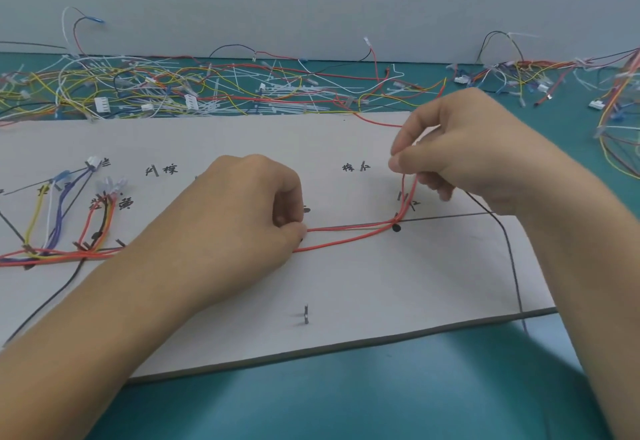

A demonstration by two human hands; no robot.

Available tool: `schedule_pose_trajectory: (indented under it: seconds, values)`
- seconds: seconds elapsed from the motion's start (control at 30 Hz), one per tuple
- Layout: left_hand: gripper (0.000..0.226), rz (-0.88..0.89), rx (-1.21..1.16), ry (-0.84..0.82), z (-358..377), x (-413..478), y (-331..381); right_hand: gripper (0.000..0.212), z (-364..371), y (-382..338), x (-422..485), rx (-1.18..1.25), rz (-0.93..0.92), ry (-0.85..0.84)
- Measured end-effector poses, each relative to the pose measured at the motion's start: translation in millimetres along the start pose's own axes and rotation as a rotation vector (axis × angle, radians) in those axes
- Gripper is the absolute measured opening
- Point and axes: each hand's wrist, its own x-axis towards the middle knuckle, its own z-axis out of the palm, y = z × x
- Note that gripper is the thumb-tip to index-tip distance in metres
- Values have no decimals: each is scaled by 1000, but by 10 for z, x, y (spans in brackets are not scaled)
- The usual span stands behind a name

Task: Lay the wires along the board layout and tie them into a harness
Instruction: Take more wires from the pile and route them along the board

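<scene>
Red wires (349,230) follow the line drawn on the layout board (381,283), turning upward at a black dot (396,228) near its right edge. The left hand (252,217) pinches them on the line; the right hand (478,148) pinches them above the dot. Overpulling could drag the bend off its mark, and the lower strand bows loose.

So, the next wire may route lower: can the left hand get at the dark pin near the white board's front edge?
Probably yes. The dark upright pin stands alone on bare white board near the left hand, though that hand pinches the red wires.
</scene>
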Motion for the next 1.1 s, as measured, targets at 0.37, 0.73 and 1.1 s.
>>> schedule_pose_trajectory:
  seconds: [0.37, 0.73, 1.1]
  values:
    - [17, 180, 1, 8, -37, -4, 13, 22, -21, 35, 81, 559, 168, -393]
    - [23, 118, 56, -10, -273, -82, -264, 36, 74, -130, 172, 650, 122, -666]
    - [14, 252, 47, -73, 9, 120, 198, 37, 91, -79, 243, 582, 196, -577]
